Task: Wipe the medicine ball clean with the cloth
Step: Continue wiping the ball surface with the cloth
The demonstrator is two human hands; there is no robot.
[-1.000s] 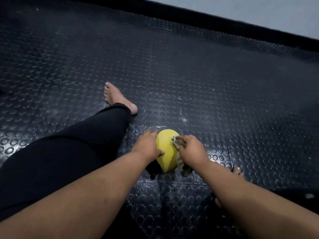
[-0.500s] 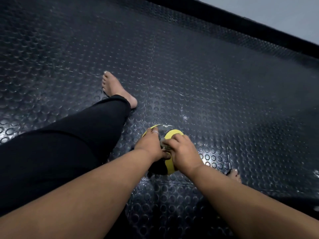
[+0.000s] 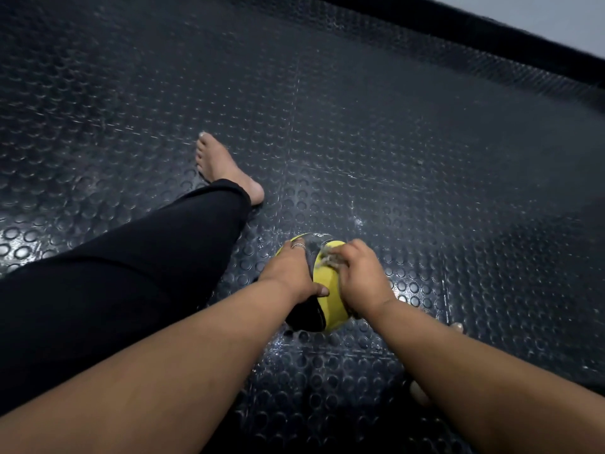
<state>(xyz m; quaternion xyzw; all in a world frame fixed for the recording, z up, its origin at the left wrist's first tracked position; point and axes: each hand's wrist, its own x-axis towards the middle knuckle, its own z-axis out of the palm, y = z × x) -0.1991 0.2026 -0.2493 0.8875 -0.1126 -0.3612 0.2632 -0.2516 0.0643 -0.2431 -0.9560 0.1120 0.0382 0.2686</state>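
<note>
Yellow-and-black medicine ball (image 3: 329,298) on floor, blurred cloth (image 3: 324,257) atop.

Medicine ball (image 3: 329,301): on the studded floor mat (image 3: 425,158), centre foreground. Left hand (image 3: 289,273): on the ball's left side. Right hand (image 3: 360,280): on its right side, with the cloth (image 3: 322,257) between fingers and ball. Outstretched leg (image 3: 131,273): left of the ball, its bare foot (image 3: 226,168) beyond. Raised border (image 3: 474,37): behind the mat, far edge.
</note>
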